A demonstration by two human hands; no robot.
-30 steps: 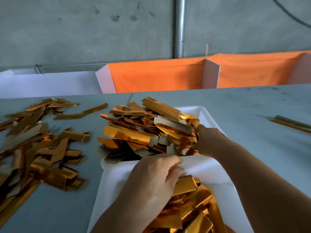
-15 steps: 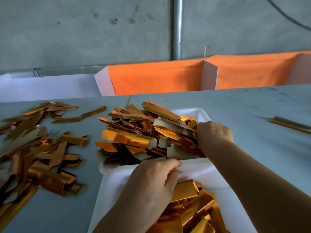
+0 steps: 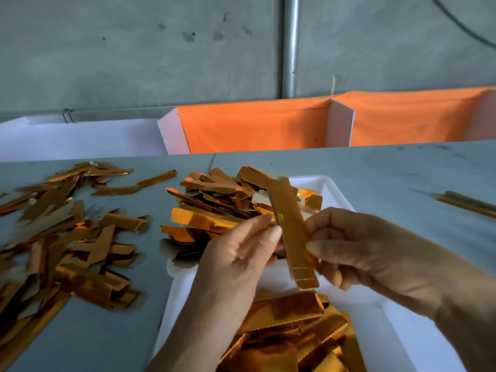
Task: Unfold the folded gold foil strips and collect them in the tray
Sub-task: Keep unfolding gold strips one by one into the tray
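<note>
Roughly mid-task, I'd judge. One long, creased gold foil strip (image 3: 291,232) is held upright over the shallow white plastic tray (image 3: 418,342), pinched between left hand (image 3: 241,253) and right hand (image 3: 357,248), looks partly opened. Two gold piles (image 3: 214,205) already in the tray; a loose heap (image 3: 53,237) waits at the grey tabletop's (image 3: 402,183) left edge.

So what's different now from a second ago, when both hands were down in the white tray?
Both hands rose out of the white plastic tray. The left hand and right hand now pinch one long folded gold foil strip between them, held up over the tray. Unchanged: the heaped gold strips at the tray's far end, the strips at its near end, and the loose pile on the grey table.
</note>
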